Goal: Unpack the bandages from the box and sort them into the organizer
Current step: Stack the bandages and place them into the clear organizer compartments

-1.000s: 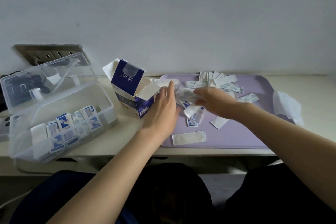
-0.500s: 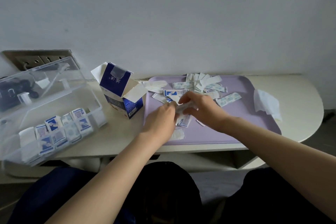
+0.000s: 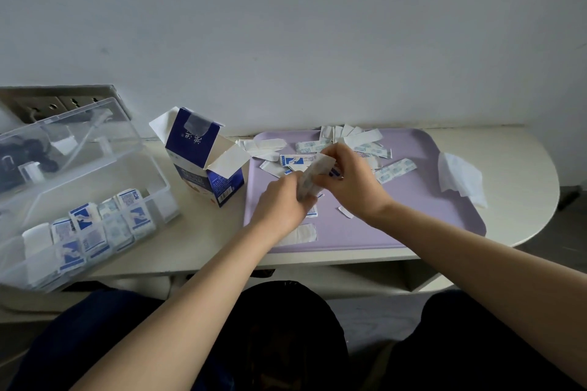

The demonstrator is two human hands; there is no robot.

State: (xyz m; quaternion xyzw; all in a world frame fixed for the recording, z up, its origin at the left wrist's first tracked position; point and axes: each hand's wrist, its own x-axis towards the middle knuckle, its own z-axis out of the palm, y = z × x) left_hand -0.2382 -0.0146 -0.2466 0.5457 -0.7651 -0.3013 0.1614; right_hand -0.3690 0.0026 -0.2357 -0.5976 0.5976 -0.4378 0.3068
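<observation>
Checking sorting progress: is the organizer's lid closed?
No, the organizer has its clear lid tilted up, with sorted bandages exposed.

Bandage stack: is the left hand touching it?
Touching. The head view shows the left hand with its fingers curled round the lower end of the bandage stack, while the right hand pinches its upper end.
</observation>
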